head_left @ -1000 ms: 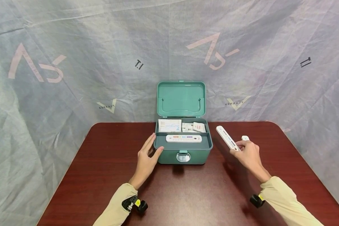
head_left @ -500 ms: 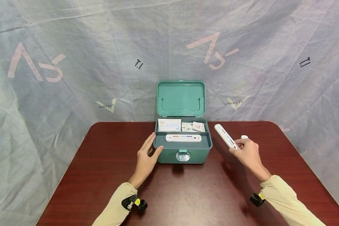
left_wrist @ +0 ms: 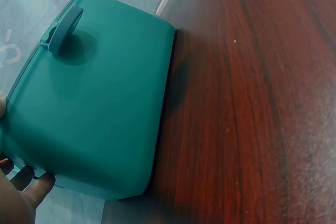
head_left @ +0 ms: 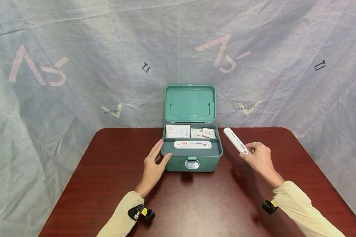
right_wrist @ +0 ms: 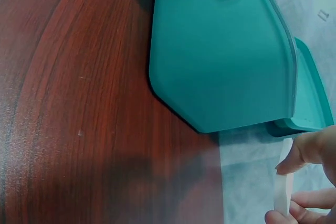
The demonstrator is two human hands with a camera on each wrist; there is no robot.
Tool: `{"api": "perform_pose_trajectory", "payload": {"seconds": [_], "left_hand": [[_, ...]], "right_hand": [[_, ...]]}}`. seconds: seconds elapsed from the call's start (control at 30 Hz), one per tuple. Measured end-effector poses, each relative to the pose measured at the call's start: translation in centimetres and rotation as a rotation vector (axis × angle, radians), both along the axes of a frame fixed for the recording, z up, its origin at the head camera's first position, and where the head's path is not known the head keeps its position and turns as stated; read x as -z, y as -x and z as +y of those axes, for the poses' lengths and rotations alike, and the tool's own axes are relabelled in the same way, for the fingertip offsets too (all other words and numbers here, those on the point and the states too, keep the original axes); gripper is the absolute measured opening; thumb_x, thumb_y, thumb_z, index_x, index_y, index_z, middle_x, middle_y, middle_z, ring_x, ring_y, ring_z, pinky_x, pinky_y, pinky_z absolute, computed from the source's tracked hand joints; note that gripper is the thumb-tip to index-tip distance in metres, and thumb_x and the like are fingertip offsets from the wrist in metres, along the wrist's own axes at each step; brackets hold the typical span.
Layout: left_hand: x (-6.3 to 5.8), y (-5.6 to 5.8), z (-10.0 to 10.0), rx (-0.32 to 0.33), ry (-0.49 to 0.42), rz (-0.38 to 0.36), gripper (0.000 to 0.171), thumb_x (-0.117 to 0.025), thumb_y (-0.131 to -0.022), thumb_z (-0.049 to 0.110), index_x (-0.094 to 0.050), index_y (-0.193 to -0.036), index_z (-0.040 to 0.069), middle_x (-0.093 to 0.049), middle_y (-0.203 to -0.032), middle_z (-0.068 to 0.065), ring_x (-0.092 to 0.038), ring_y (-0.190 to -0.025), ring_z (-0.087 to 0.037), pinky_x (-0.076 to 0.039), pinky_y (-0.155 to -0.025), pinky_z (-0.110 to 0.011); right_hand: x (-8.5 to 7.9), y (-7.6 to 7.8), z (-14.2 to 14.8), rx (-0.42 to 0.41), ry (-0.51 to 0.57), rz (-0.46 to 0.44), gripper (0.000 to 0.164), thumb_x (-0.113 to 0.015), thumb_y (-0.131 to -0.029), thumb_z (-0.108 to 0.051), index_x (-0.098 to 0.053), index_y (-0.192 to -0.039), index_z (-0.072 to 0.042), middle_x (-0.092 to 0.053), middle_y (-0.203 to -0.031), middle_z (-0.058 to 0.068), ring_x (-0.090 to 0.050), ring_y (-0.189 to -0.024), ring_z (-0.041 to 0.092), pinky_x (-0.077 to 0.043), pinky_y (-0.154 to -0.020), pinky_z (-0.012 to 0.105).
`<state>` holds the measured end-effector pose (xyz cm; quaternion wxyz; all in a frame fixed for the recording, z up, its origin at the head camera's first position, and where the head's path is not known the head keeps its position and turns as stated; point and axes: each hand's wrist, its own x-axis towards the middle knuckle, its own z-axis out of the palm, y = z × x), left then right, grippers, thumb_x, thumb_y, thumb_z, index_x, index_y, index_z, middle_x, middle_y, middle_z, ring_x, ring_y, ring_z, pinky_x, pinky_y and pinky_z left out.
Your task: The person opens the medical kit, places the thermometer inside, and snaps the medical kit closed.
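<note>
A teal first-aid box (head_left: 207,165) stands with its lid up on the table. My left hand (head_left: 153,166) rests at its left front corner, thumb by the front rim and fingers fairly straight along the left side. To the right of the box, my right hand (head_left: 259,159) pinches a white strip thermometer (head_left: 235,138) by its near end, slanting up to the left. In the right wrist view the thermometer (right_wrist: 284,187) shows edge-on between thumb and fingers. A similar white thermometer (head_left: 192,144) with coloured bands lies in the box's front compartment.
A packet marked Surgical (head_left: 178,131) and small white packets (head_left: 206,133) fill the rear compartment. The raised lid (head_left: 190,102) stands near the grey cloth backdrop (head_left: 121,82). A silver latch (head_left: 192,164) hangs on the front. The table (head_left: 106,177) is reddish-brown wood.
My right hand has shifted slightly up and left, carrying the thermometer closer to the box. A white end visible behind that hand earlier is now almost hidden. The left hand stays put.
</note>
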<state>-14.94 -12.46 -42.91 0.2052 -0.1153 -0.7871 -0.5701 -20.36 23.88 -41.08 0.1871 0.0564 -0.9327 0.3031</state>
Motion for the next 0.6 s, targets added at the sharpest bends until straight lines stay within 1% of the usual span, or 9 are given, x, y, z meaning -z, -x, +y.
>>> {"api": "perform_pose_trajectory", "payload": {"seconds": [0.1,0.17,0.2,0.27,0.43,0.6], "left_hand": [[1.3,0.7,-0.3,0.003,0.0,-0.003,0.057,-0.066,-0.09,0.013,-0.043,-0.14,-0.001,-0.039,-0.146,-0.013,-0.038,-0.133,-0.027,-0.041,-0.096,-0.05],[2.2,1.1,-0.5,0.006,0.001,-0.005,0.058,-0.066,-0.091,0.017,-0.043,-0.141,0.003,-0.038,-0.147,-0.009,-0.037,-0.134,-0.023,-0.041,-0.096,-0.048],[2.4,1.2,-0.6,0.005,0.002,-0.006,0.058,-0.066,-0.091,0.019,-0.043,-0.142,0.004,-0.038,-0.147,-0.007,-0.037,-0.134,-0.021,-0.041,-0.097,-0.047],[2.6,1.3,-0.6,0.003,0.003,-0.006,0.059,-0.066,-0.091,0.023,-0.043,-0.142,0.006,-0.038,-0.148,-0.002,-0.037,-0.134,-0.018,-0.042,-0.097,-0.045],[2.7,1.2,-0.7,-0.003,-0.002,0.003,0.059,-0.066,-0.09,0.026,-0.044,-0.142,0.008,-0.039,-0.147,0.0,-0.037,-0.133,-0.015,-0.042,-0.097,-0.043],[2.7,1.3,-0.7,0.0,0.01,0.004,0.059,-0.066,-0.091,0.026,-0.044,-0.142,0.008,-0.039,-0.147,-0.001,-0.037,-0.134,-0.015,-0.042,-0.097,-0.044]], "right_hand": [[-0.2,0.1,-0.1,0.002,0.004,0.0,0.029,-0.077,-0.062,-0.011,-0.072,-0.088,0.001,-0.062,-0.075,0.01,-0.05,-0.065,0.017,-0.039,-0.057,0.03],[-0.3,0.2,-0.1,0.002,0.006,0.0,0.03,-0.077,-0.062,-0.011,-0.072,-0.088,0.001,-0.061,-0.075,0.009,-0.05,-0.065,0.017,-0.039,-0.057,0.031],[-0.4,0.2,-0.1,0.002,0.007,0.0,0.03,-0.077,-0.062,-0.011,-0.072,-0.088,0.001,-0.061,-0.074,0.009,-0.05,-0.065,0.017,-0.039,-0.057,0.031],[-0.6,0.2,-0.1,-0.003,0.004,0.002,0.029,-0.077,-0.062,-0.011,-0.072,-0.088,0.001,-0.062,-0.073,0.009,-0.05,-0.064,0.017,-0.039,-0.057,0.031],[-1.0,0.1,-0.2,-0.029,-0.003,0.013,0.027,-0.076,-0.063,-0.009,-0.072,-0.087,0.002,-0.062,-0.072,0.009,-0.051,-0.063,0.017,-0.039,-0.056,0.03],[-1.2,0.0,-0.3,-0.034,0.0,0.011,0.027,-0.076,-0.063,-0.009,-0.072,-0.088,0.002,-0.062,-0.072,0.009,-0.051,-0.064,0.018,-0.038,-0.057,0.03]]}}
